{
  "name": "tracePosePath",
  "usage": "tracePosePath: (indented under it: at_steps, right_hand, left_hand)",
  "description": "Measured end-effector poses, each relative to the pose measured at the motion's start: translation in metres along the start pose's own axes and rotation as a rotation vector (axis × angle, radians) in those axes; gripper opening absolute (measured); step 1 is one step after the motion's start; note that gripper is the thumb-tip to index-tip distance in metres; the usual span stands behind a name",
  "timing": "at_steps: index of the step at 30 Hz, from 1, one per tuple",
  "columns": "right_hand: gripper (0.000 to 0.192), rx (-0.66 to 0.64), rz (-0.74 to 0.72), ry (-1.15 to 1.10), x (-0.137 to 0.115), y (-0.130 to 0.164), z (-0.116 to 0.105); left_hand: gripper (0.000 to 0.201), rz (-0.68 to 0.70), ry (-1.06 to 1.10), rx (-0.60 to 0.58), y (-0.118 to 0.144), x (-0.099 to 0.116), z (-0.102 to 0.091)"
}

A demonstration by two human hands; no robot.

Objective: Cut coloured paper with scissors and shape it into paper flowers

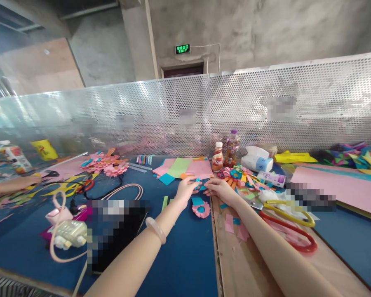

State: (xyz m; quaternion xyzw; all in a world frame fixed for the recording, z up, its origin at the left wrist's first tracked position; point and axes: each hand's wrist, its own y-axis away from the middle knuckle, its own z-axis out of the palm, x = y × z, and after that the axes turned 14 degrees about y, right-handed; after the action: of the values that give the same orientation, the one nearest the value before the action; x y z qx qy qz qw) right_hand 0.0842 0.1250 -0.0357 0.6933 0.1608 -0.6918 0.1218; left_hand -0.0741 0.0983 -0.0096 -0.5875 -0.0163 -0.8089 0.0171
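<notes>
My left hand and my right hand reach out side by side over the blue table. Together their fingertips pinch a small teal paper piece. A pale bangle sits on my left wrist. Just below the hands lies a pink paper flower with a teal centre, and a teal paper scrap lies beside it. Beyond the hands is a stack of pink, green and teal paper sheets.
Two bottles, a tissue pack, coloured paper flowers, yellow scissors and red scissors lie right. Pink flowers, markers, cables and a charger lie left. Another person's hand rests far left. A perforated metal screen stands behind.
</notes>
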Motion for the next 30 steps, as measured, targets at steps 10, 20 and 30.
tracePosePath:
  at_steps: [10,20,30]
  right_hand:
    - [0.024,-0.018,-0.02,0.055,0.0055,-0.0034,-0.0028]
    - [0.024,-0.014,-0.045,0.168,0.0038,-0.0017,-0.0025]
    - [0.012,-0.072,-0.049,0.304,0.0,-0.0028,-0.0083]
  left_hand:
    - [0.016,0.006,-0.077,-0.006,0.0003,-0.0004,0.0018]
    - [0.015,0.039,-0.139,-0.09,-0.0016,-0.0026,-0.0024]
    - [0.013,0.018,-0.221,-0.096,-0.0018,-0.0013,0.0008]
